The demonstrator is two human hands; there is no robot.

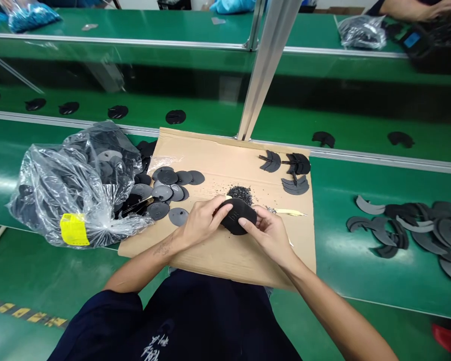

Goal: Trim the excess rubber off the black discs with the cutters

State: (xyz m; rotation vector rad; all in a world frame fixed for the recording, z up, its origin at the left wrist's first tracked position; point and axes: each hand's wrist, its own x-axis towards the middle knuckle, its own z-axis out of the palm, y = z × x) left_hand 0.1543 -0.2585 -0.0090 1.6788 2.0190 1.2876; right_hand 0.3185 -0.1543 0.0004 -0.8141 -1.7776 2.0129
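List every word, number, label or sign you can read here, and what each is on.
No text reads for certain.
Dark navy cloth shirt: white script, too blurred to read.
Black round flat disc being held: small marks on its face, too small to read.
Dark grey flat discs on the brown cardboard sheet: faint marks on some, unreadable.
Bright yellow label on the clear plastic bag: no legible print.
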